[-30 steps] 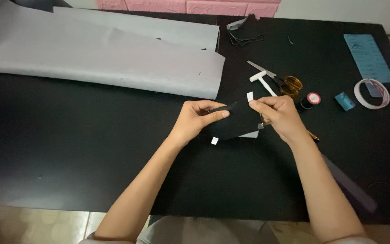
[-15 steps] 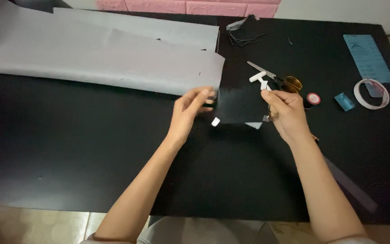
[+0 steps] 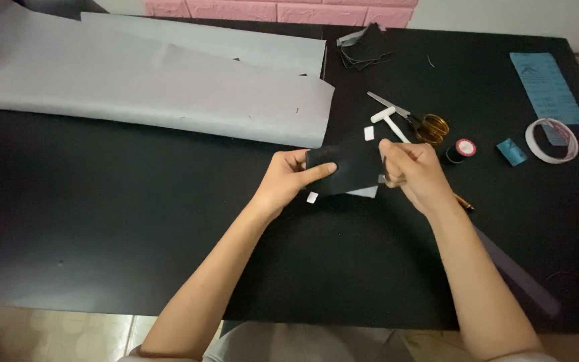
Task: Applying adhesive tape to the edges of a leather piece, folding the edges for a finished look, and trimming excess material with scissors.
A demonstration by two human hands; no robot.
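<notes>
A small black fabric piece (image 3: 350, 167) is held up between both hands over the black table (image 3: 102, 221). My left hand (image 3: 288, 179) pinches its left edge, thumb on top. Its right edge is gripped by my right hand (image 3: 413, 171). A grey layer (image 3: 364, 192) shows under the piece's lower edge. Two small white tabs lie close by, one (image 3: 312, 197) below my left hand and one (image 3: 368, 133) just above the piece.
A large grey sheet (image 3: 155, 87) covers the table's far left. Scissors with gold handles (image 3: 418, 122), a white T-shaped tool (image 3: 387, 121), a black thread spool (image 3: 459, 151), a tape roll (image 3: 551, 139), a blue card (image 3: 547, 87) and dark scraps (image 3: 364, 47) lie at the far right.
Both hands have lifted and spread the black piece flat between them. It was folded and pinched narrow a second ago.
</notes>
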